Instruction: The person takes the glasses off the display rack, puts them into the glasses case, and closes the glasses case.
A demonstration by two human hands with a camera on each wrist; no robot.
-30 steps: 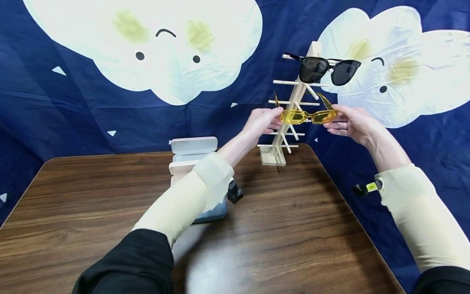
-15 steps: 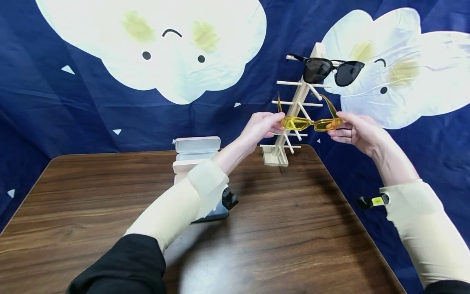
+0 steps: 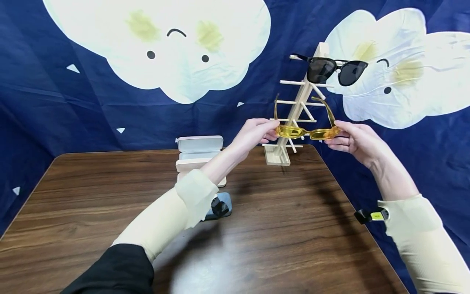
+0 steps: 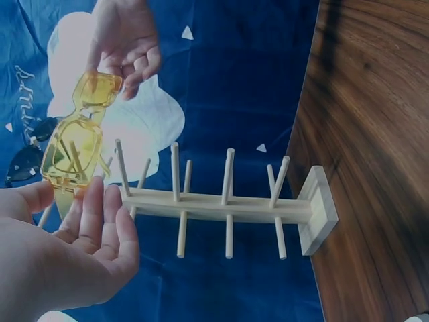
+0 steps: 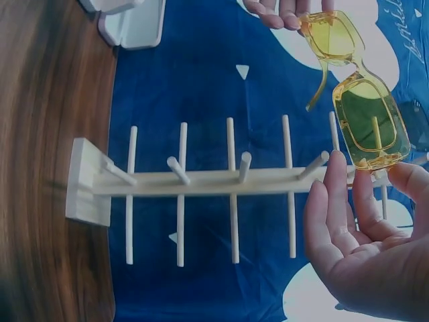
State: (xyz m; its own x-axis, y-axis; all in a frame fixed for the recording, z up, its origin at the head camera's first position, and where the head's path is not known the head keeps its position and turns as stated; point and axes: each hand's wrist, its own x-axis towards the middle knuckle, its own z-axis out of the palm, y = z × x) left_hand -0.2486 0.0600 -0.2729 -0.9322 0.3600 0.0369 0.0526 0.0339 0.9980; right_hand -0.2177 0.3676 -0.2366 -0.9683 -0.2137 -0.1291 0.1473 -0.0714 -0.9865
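Note:
Yellow translucent sunglasses (image 3: 291, 132) hang between both hands, lenses toward me and temples spread open behind. My left hand (image 3: 253, 134) pinches the left end of the frame with thumb and fingers. At the opposite end my right hand (image 3: 354, 141) pinches the hinge corner. Behind the glasses stands a pale wooden rack (image 3: 301, 100) with pegs on its sides and front. Black sunglasses (image 3: 335, 70) rest at the rack's top. In the right wrist view, the yellow sunglasses (image 5: 369, 121) appear close in front of the upper pegs.
Open glasses cases (image 3: 200, 143) stand at the back of the brown wooden table (image 3: 110, 204), partly behind my left forearm. A blue case (image 3: 224, 201) lies nearer, partly covered by the left wrist camera. A navy cloth with white clouds hangs behind.
Both hands have lowered the yellow sunglasses and drawn them slightly toward me, down along the rack. The black sunglasses stay at the top. The head view has shifted a little left.

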